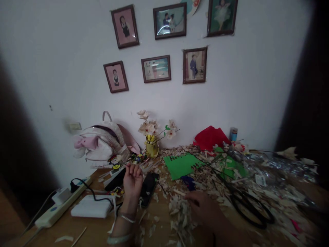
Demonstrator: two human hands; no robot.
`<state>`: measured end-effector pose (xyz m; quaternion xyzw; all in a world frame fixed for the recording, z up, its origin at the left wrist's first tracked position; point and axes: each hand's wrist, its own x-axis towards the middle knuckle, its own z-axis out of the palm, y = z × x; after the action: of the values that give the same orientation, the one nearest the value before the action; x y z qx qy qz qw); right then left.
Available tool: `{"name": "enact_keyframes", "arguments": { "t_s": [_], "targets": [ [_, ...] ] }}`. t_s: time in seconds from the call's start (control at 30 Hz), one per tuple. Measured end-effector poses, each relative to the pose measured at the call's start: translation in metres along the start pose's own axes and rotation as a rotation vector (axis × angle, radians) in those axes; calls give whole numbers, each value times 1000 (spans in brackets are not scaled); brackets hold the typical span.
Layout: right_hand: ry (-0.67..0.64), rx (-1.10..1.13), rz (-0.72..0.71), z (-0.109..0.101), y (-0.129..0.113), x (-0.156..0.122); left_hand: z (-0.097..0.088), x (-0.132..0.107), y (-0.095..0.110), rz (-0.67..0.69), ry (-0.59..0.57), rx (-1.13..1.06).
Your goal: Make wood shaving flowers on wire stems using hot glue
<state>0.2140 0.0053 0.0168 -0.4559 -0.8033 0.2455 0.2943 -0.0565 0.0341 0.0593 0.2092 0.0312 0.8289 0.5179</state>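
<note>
Head view: at lower left, a white power strip lies beside a white box, with a pale backpack above them against the wall. The left hand is raised near bottom centre, fingers curled inward; whether they grip anything cannot be told. Right of it lies a black smartphone, below a yellow vase of pale flowers. Just right of bottom centre, a pale strip meets the right hand's narrowly bent fingertips, above heaped scraps; a firm pinch cannot be confirmed. Black-handled scissors lie farther right.
</note>
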Motion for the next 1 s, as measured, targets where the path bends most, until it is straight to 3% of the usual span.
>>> {"name": "enact_keyframes", "arguments": {
  "t_s": [0.23, 0.33, 0.4, 0.57, 0.77, 1.0],
  "targets": [
    [-17, -12, 22, -5, 1, 1, 2, -19, -41, -566, -30, 345],
    [-28, -53, 71, -8, -5, 0, 2, -30, -59, -726, -50, 476],
    [-14, -73, 82, -9, -7, 0, 0, -36, -67, -777, -58, 530],
    [-71, -249, -66, -6, -1, -2, -11, -42, -78, -924, -51, 661],
    [-173, -426, 109, -2, 6, -7, -12, -48, -82, -965, -28, 807],
    [-181, -439, 153, 1, 10, -12, 3, -56, -79, -950, -61, 906]
  ]
}}
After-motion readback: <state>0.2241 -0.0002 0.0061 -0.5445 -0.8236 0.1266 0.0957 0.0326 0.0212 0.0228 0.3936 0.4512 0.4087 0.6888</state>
